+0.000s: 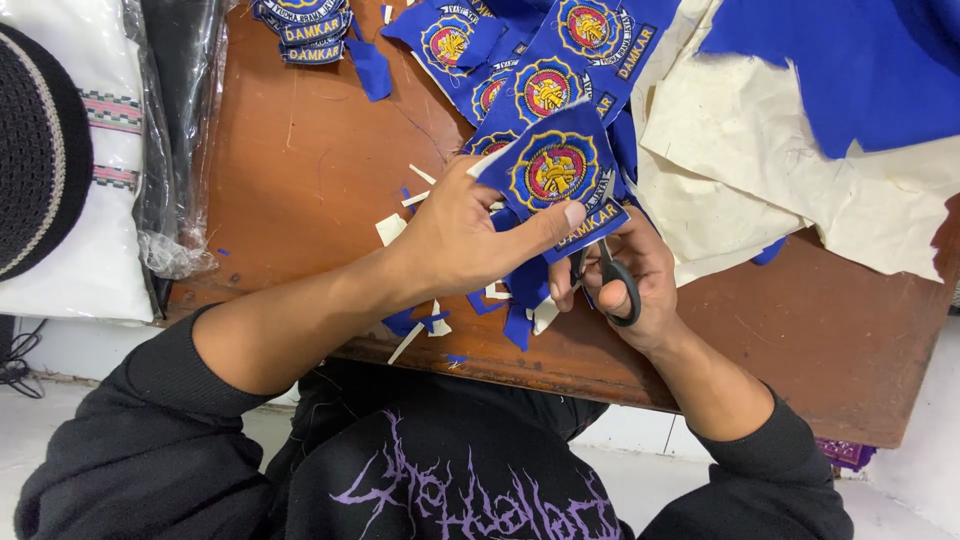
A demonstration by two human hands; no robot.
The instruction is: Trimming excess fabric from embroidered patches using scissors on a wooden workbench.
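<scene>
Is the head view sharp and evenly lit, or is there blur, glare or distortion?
Head view: even, soft light; left hand, right hand and blue patch sharp; glare only on the plastic wrap; table edge bows slightly from wide-angle distortion.

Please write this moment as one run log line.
left hand: holds blue patch | right hand: scissors, cutting patch | wooden table: scraps

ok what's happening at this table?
A person is cutting embroidered blue patches out of fabric. The left hand holds up a blue patch with a round emblem, thumb pressed on its lower edge. The right hand works black-handled scissors just under it. Blue and cream offcuts lie on the brown table, with uncut patches and a stack of finished ones behind.
</scene>
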